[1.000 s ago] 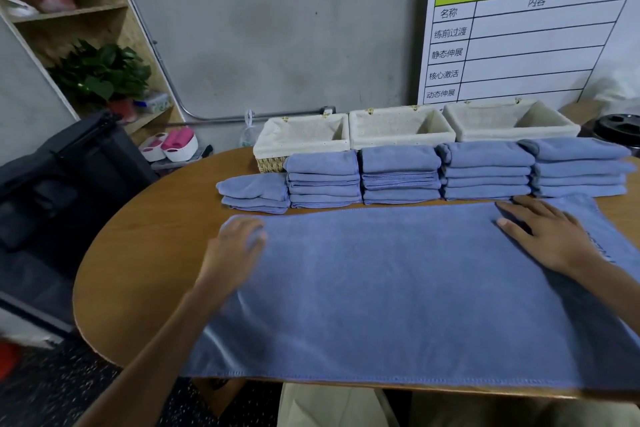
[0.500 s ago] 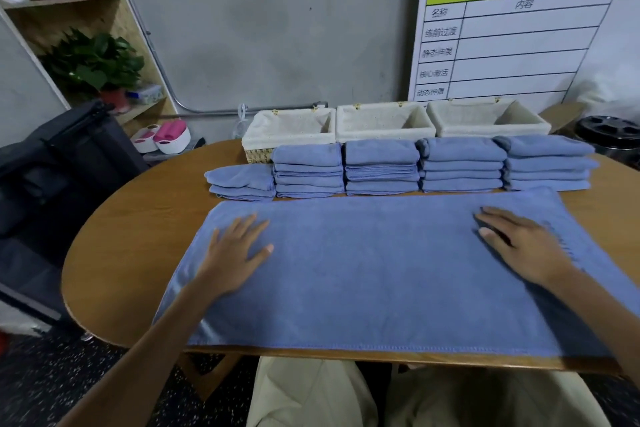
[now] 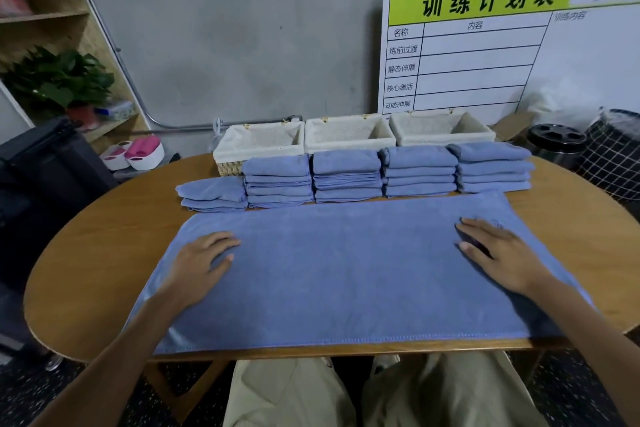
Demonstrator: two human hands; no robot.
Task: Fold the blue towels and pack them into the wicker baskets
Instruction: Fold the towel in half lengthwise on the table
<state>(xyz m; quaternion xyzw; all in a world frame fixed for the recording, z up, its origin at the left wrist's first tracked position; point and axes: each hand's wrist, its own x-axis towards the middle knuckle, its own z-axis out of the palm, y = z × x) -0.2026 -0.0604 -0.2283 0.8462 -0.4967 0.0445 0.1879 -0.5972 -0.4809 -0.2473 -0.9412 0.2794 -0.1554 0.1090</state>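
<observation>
Far to the left of the left hand stands a wooden shelf (image 3: 52,45) with a green plant (image 3: 59,80), and below it a dark bag (image 3: 45,170) and two white-and-pink tubs (image 3: 138,153) beside the table.

The left hand (image 3: 197,265) lies flat on the left part of the spread blue towel (image 3: 346,274), palm down, with the fingers straight and a little apart; it holds nothing. This towel is laid out wide on the wooden table (image 3: 104,246), and its near hem lies along the table edge in front of the person's knees.

Beyond the hands, just past the far edge of the spread towel, a row of folded towel stacks (image 3: 349,177) runs across the table: a low stack at the left, then four higher ones side by side. Behind the stacks three wicker baskets (image 3: 349,135) with pale lining stand in a row, touching one another, and no towel shows inside them.

The right hand (image 3: 502,255) also rests flat on the towel, on its right part, with the fingers straight and close together, pointing to the left; it grips nothing.

Behind the right hand a white board (image 3: 485,45) with a green heading leans on the wall. Further right stand a black round lid (image 3: 556,140) and a checked bag (image 3: 614,156).
</observation>
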